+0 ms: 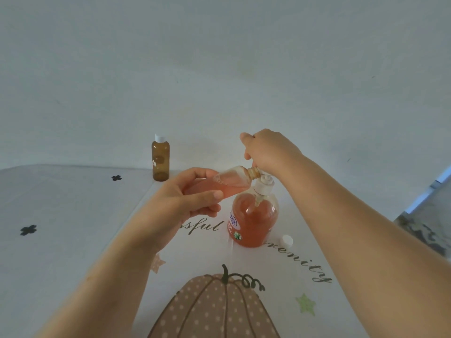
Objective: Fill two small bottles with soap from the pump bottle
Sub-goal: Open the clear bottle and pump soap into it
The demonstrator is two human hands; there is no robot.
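The small bottle you are filling is up off the worktop, tilted almost onto its side with its open mouth set right against the spout of the pump head, so that soap can go straight in rather than drip down the outside. Your left hand pinches its lower body between thumb and curled fingers, which leaves the neck free. Pinkish-orange soap has pooled along its lower side; it looks partly filled, with room to spare. Your right hand is arched over the pump head, placed to press down, but the fingertips are hidden behind the neck, so you cannot tell whether they curl round the top or merely bear on it. The pump bottle stands upright beneath, well stocked with the same soap. A loose white cap lies just to its right, likely this bottle's, kept close for closing. The brown bottle stands capped, well apart at the back; its tinted wall hides any fill level.
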